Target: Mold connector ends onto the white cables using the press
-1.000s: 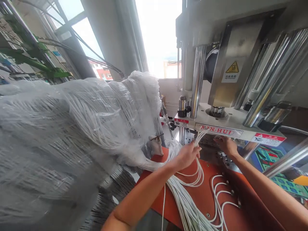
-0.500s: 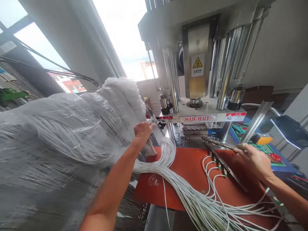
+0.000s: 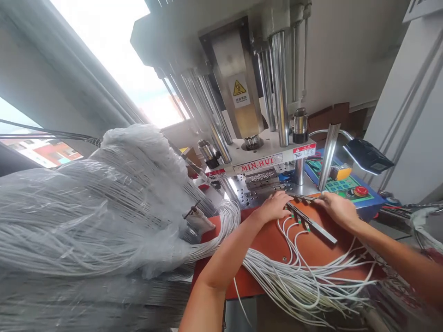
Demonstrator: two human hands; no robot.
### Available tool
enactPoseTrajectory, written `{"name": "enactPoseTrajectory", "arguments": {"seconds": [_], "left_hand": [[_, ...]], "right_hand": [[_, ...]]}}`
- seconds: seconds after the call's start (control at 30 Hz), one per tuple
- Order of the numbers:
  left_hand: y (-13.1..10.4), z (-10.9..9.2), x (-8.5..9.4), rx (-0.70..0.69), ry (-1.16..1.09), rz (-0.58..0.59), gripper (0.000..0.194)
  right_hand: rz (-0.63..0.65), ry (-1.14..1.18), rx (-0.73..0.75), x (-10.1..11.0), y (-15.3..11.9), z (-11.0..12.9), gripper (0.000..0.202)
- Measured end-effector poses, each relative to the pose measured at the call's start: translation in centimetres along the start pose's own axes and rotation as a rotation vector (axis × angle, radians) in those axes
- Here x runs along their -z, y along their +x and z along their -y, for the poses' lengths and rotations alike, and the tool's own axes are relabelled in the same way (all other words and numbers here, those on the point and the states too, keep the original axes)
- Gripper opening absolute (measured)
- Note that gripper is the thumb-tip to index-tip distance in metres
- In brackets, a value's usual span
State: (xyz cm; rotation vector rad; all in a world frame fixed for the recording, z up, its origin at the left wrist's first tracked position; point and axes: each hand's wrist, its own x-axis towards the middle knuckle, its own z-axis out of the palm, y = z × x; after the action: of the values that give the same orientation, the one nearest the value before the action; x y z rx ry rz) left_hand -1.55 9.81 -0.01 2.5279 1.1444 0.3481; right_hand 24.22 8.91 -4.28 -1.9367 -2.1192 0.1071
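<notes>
On the red-brown board [image 3: 256, 272] lies a slotted metal bar fixture [image 3: 316, 226] with a thinner metal strip [image 3: 304, 198] angled away from its far left end. White cables with small green-ended connectors [image 3: 299, 222] sit along the bar. My left hand [image 3: 276, 206] grips the left end, where bar and strip meet; its fingertips are partly hidden. My right hand [image 3: 337, 208] pinches the right end of the strip. A thick bundle of white cables [image 3: 287, 281] spreads over the front of the board.
A MIN-HUI press [image 3: 258, 161] stands behind the board, with a metal mold block [image 3: 261, 180] beneath it. Plastic-wrapped cables [image 3: 86, 216] fill the left. At right are a control panel [image 3: 341, 184] with a red button [image 3: 361, 191] and a lamp [image 3: 368, 156].
My left hand has moved right from beside the wrapped cables to the fixture's left end. My right hand still holds the strip. The view has shifted right.
</notes>
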Motion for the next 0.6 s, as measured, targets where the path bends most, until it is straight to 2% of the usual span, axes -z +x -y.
{"name": "enactPoseTrajectory", "arguments": {"seconds": [0.1, 0.23, 0.37, 0.5, 0.6], "left_hand": [[0.2, 0.6, -0.4, 0.005, 0.050, 0.041, 0.044], [-0.5, 0.8, -0.4, -0.033, 0.030, 0.006, 0.038], [-2.0, 1.0, -0.4, 0.001, 0.061, -0.030, 0.036], [-3.4, 1.1, -0.6, 0.033, 0.023, -0.066, 0.035], [-3.7, 1.2, -0.8, 0.019, -0.043, -0.083, 0.034]], "right_hand": [[0.042, -0.008, 0.016, -0.3, 0.6, 1.1, 0.031], [-0.007, -0.031, 0.076, -0.6, 0.7, 1.8, 0.027], [-0.057, -0.078, 0.156, -1.4, 0.6, 2.5, 0.021], [-0.050, -0.104, 0.225, -2.0, 0.9, 3.5, 0.022], [-0.008, -0.062, 0.257, -1.4, 1.0, 3.9, 0.022]]}}
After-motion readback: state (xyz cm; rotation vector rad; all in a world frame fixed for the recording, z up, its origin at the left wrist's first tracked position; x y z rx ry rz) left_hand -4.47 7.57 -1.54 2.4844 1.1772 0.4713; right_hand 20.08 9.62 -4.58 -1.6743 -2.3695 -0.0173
